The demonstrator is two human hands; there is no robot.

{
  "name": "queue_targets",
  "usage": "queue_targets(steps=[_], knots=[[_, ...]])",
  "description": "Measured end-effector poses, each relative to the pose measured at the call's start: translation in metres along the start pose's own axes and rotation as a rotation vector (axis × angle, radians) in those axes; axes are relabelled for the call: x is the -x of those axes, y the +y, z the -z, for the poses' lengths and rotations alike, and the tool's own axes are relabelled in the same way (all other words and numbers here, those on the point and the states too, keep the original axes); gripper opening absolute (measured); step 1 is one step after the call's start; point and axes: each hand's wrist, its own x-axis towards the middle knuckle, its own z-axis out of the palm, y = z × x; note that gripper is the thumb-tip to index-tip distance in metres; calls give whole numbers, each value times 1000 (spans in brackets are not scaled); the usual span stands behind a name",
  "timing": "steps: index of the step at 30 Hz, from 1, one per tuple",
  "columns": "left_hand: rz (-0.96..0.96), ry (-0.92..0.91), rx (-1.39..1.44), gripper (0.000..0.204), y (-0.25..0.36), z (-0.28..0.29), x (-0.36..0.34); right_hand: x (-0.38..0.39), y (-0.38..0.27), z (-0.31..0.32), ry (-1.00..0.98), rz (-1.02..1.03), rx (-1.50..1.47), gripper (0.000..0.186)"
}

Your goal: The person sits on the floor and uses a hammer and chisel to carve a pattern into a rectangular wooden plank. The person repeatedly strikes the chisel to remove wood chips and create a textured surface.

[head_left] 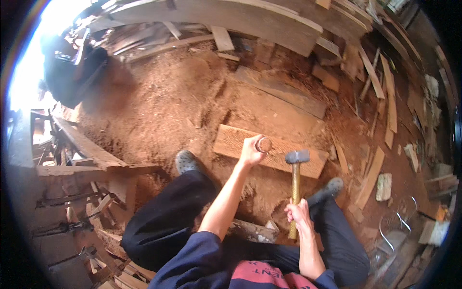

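Observation:
My left hand is wrapped round an upright tool with a round wooden handle, seen end-on over a rectangular wooden board with a roughened top; the tool's lower end is hidden. My right hand grips the long yellowish handle of a hammer, whose grey metal head is to the right of my left hand, above the board. The board lies on sawdust-covered ground, between and just beyond my two feet in grey clogs.
Planks and offcuts lie along the back and right. A dark flat board is behind the carved one. Timber framing stands at left, near a dark heap. Bent metal wire lies at lower right.

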Motion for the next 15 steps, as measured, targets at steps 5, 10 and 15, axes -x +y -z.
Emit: queue_targets(steps=[5,10,15], knots=[[-71,-107,-239,25,1,-18,7,26,-38,0,71,263,174,11],[-19,-171,-255,29,-9,-19,10,38,-64,-6,255,578,497,14],[-108,-52,-34,28,-26,-18,9,36,-60,-23,194,508,716,21]])
